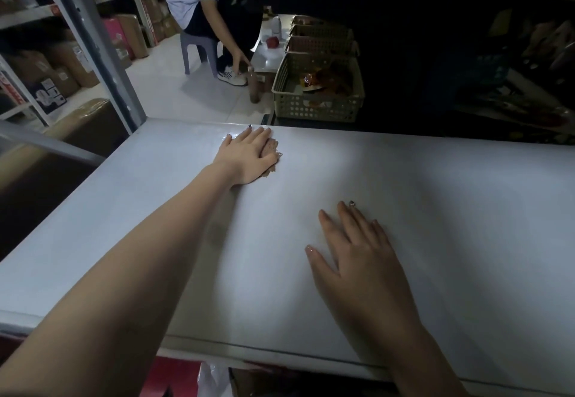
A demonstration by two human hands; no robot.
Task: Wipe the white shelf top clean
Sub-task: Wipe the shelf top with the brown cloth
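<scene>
Left hand (249, 155) of mine lies flat, fingers close together, pressing a brown cloth (271, 147) onto the shelf top (435, 210) near its far edge. Right hand (357, 250) rests flat on the shelf top, fingers slightly spread, nearer its front edge.
</scene>
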